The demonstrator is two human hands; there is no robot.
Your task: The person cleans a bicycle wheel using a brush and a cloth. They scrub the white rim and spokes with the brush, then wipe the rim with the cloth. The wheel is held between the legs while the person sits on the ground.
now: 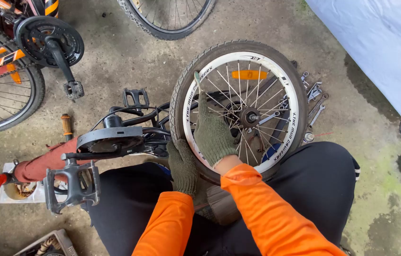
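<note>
Nearest the camera, two orange sleeves reach out over dark trousers. The left hand [183, 166], in a green knit glove, is closed around the lower left edge of the tyre [179, 97] of a small bicycle wheel [238, 111], fingers wrapped over the rubber. The right hand [214, 135], gloved the same, lies flat across the white rim [291, 97] and spokes, pinching a thin green tool [197, 78] whose tip sits at the gap between tyre and rim, just beyond the fingertips. The wheel lies tilted against the person's knees, hub [250, 116] up, an orange reflector [249, 75] on its far side. Left of the hands are a black pedal [72, 186] and chainring guard [110, 140] on a red frame [44, 163]. Beyond the wheel, spanners [315, 102] lie on the concrete floor [115, 57]. Farther off stand another bicycle's crankset [48, 40] and a second wheel [167, 19]
</note>
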